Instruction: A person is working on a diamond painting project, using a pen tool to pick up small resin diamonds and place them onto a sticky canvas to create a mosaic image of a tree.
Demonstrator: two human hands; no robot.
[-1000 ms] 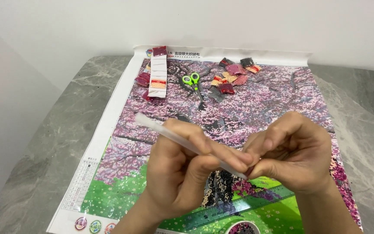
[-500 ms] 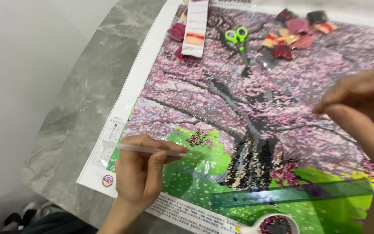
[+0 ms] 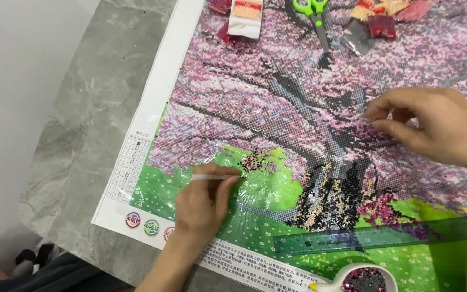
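A diamond-painting canvas (image 3: 277, 103) with a pink blossom tree and green grass lies on a grey marble table (image 3: 82, 119). My left hand (image 3: 204, 203) grips a clear white applicator pen (image 3: 212, 177), its tip down on the green grass area by a patch of dark beads. My right hand (image 3: 439, 127) rests on the canvas at the right, fingers bent and pinched close over the film on the pink area; whether it holds anything I cannot tell.
A green ruler (image 3: 374, 238) lies across the lower canvas. A white bead tray (image 3: 363, 278) sits at the bottom edge. Green scissors (image 3: 314, 16) and several small bead bags (image 3: 374, 19) lie at the top. The table's edge runs along the left.
The hands were together at the pen; they have separated. The left hand lowered the pen to the green area, and the right hand came down onto the canvas. The view dropped closer.
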